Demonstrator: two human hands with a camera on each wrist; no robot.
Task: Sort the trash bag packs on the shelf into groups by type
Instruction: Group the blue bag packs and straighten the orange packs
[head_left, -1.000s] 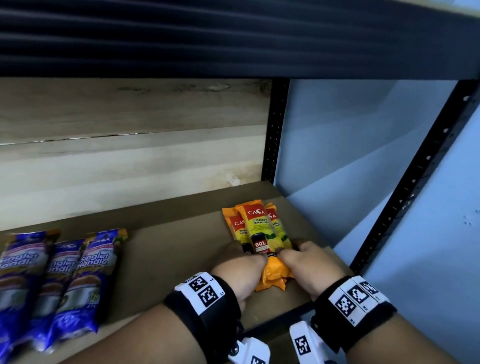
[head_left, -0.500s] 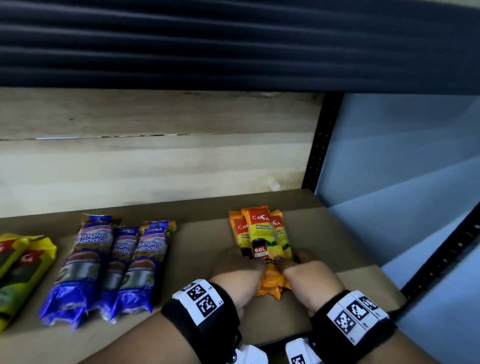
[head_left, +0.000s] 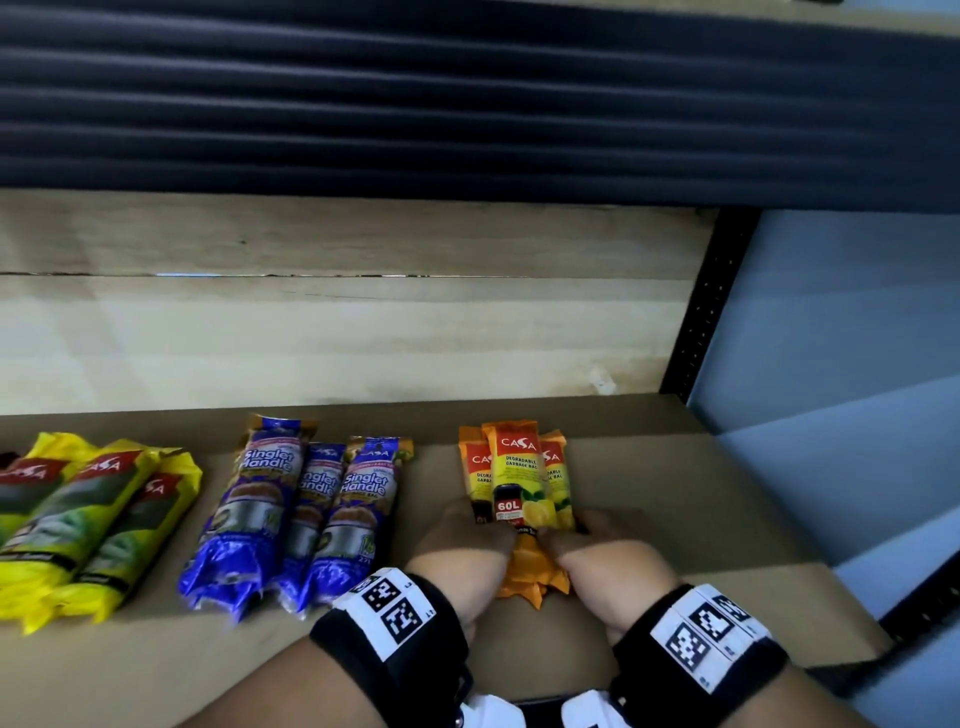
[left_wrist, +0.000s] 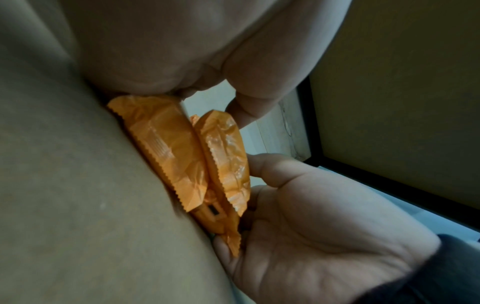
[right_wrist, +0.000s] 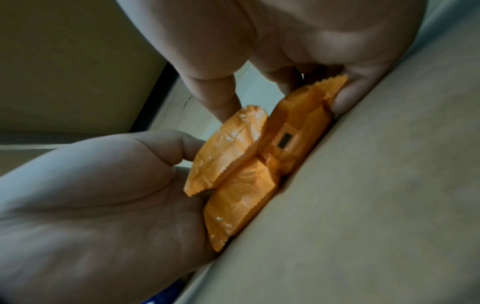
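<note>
Nearest me, both wrists wear black bands with white coded tags. My left hand (head_left: 464, 551) and my right hand (head_left: 605, 564) sit side by side on the brown shelf board (head_left: 675, 499), cupped against the near ends of the orange packs (head_left: 517, 478). From the left wrist view, my left fingers (left_wrist: 249, 98) curl down onto the crinkled orange ends (left_wrist: 166, 148) while the right hand (left_wrist: 319, 230) presses in from the other side, its thumb on the top pack. From the right wrist view, the right thumb and fingertips (right_wrist: 221, 96) pinch around the same ends (right_wrist: 239, 156), with the left hand (right_wrist: 91, 195) opposite. So both hands have hold of this bundle, squeezed between them, resting on the board.

The bundle is 3 orange packs, 1 lying on top of the other 2, near the right end of the shelf. To its left lie 3 blue packs (head_left: 291, 514) side by side, and further left the yellow packs (head_left: 93, 519), at least 3, partly cut off by the frame edge. Behind everything runs the pale wooden back panel (head_left: 337, 338), with a black upright post (head_left: 706, 306) at its right.
</note>
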